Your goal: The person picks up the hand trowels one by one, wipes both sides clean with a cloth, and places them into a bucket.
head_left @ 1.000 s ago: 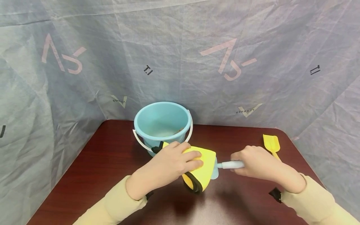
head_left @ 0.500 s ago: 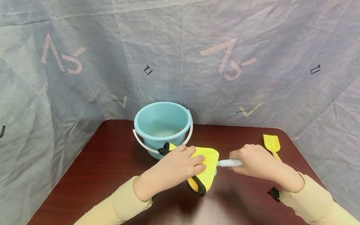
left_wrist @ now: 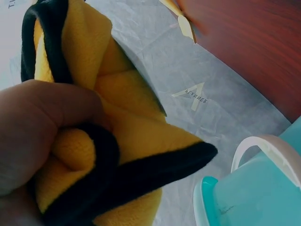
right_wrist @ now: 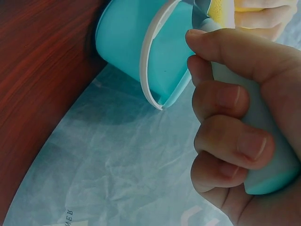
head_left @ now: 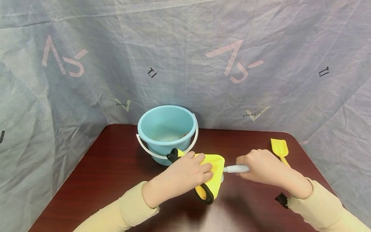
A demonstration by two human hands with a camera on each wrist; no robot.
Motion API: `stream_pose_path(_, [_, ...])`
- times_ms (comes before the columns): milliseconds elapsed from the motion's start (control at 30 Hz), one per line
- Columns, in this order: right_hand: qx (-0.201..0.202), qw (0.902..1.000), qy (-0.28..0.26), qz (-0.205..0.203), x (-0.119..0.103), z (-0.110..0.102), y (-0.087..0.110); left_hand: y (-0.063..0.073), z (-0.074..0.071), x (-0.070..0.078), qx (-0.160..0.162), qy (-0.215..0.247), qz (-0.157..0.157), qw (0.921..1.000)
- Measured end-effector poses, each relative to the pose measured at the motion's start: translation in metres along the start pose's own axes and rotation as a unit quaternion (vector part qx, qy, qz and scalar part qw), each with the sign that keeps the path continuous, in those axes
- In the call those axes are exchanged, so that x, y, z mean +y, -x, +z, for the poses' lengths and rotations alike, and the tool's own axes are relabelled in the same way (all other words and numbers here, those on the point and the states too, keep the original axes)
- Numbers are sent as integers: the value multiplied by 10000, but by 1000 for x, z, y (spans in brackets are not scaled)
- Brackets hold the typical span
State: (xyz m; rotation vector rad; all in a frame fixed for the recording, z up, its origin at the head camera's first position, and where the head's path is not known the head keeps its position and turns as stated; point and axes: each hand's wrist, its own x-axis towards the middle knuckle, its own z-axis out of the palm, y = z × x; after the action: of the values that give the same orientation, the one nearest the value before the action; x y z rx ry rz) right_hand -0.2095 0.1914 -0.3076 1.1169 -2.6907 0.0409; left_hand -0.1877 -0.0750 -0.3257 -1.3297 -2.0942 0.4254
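My left hand (head_left: 186,172) grips a yellow cloth (head_left: 215,164) with black edging, bunched and folded in the left wrist view, where the thumb presses into the fold of the cloth (left_wrist: 141,132). The cloth lies over the blade of a small trowel, so only a light-blue sliver of the blade shows. My right hand (head_left: 262,167) holds the trowel by its pale handle (head_left: 237,168). In the right wrist view, the fingers are curled round the handle (right_wrist: 263,141), with its teal end near the palm. Both hands are above the table, in front of the bucket.
A light-blue bucket (head_left: 163,146) with a white handle (head_left: 146,149) stands behind my left hand. Something small and brownish shows inside it. A yellow toy shovel (head_left: 280,148) lies at the right on the dark red table (head_left: 95,180). A grey sheet (head_left: 179,58) hangs behind.
My left hand has moved a little to the right with the cloth, covering more of the trowel's blade. My right hand has shifted slightly left and keeps its grip.
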Motion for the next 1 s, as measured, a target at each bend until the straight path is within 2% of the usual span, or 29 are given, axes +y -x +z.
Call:
stream_pose_path(400, [-205,9997,-105,76,3,-2,4,3,-1,0,-285,106,160,9994])
stream_pose_path(1000, [-333,9988,-96,353,11,1,13,20,6,-4,-101,-33,97,9999])
